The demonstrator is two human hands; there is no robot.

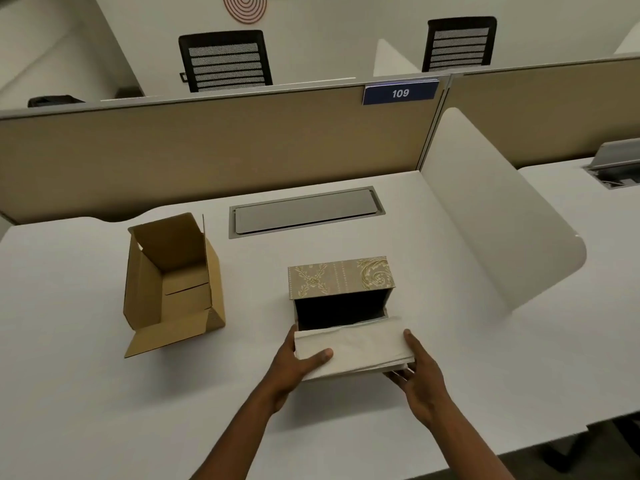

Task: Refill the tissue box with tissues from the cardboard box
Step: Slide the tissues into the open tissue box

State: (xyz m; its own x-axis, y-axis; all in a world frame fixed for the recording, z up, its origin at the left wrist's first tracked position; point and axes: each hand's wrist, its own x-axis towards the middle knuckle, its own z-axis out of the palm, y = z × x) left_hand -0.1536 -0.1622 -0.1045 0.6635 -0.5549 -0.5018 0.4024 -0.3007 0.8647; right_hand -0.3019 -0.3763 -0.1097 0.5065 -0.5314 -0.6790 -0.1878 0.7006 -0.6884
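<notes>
A stack of white tissues [360,344] is held between both hands just in front of the tissue box [341,277]. My left hand [294,367] grips the stack's left end, thumb on top. My right hand [420,372] grips its right end. The tissue box is beige with a gold floral pattern; it lies with its dark open side facing me, and the stack's far edge sits at that opening. The brown cardboard box [173,282] stands open at the left, and its inside shows no tissues.
The white desk [86,393] has a grey cable hatch [304,211] behind the boxes. A beige partition [207,147] closes the back, and a white curved divider [491,237] stands at the right. Two black chairs stand beyond the partition.
</notes>
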